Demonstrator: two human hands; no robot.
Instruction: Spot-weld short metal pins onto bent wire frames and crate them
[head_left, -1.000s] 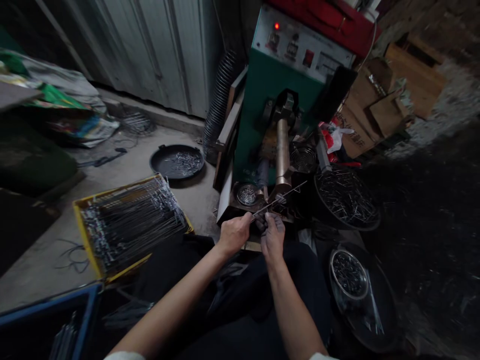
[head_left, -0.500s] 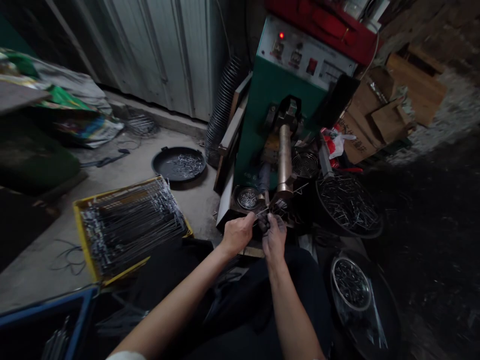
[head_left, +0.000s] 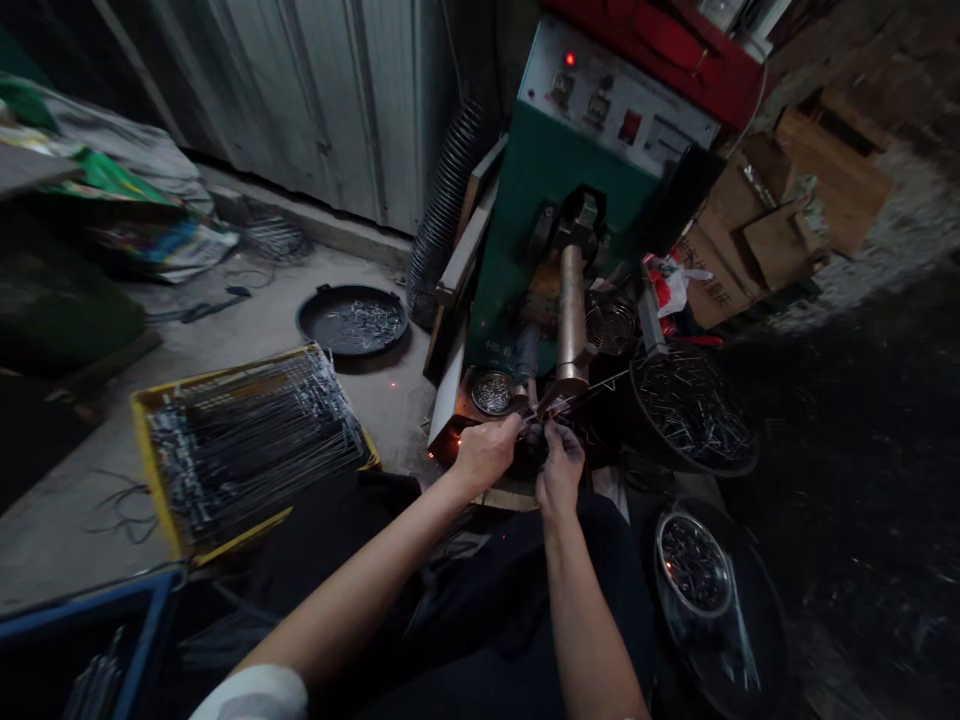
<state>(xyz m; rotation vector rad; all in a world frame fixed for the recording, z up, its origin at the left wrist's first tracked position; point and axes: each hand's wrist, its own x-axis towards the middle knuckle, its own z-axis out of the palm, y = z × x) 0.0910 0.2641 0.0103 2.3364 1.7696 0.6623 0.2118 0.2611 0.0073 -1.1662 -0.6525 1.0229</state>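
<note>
My left hand (head_left: 487, 454) is closed in a pinch on a thin metal rod (head_left: 529, 416), whose end lies at the welding tips of a green spot welder (head_left: 495, 270). Close beside it, my right hand (head_left: 561, 468) has its fingers pinched together just below the tips. Whatever it holds is too small and dark to make out. The upper electrode arm (head_left: 571, 315), a brass-coloured cylinder, reaches down over the work. A thin bent wire (head_left: 611, 382) sticks out to the right of the tips. Bright sparks fly around the welder's base.
A round dish (head_left: 493, 393) of small metal parts sits left of the tips. Yellow crate (head_left: 161, 485) with long rods stands at left, near a black pan (head_left: 315, 325). At right are a dark tub (head_left: 742, 462) of metal pieces and a bowl (head_left: 726, 590) of small parts.
Orange sparks have appeared near the tips, the floor and the right-hand bowl. Both hands have shifted slightly right, with the left one now closer to the tips. The camera view has shifted slightly.
</note>
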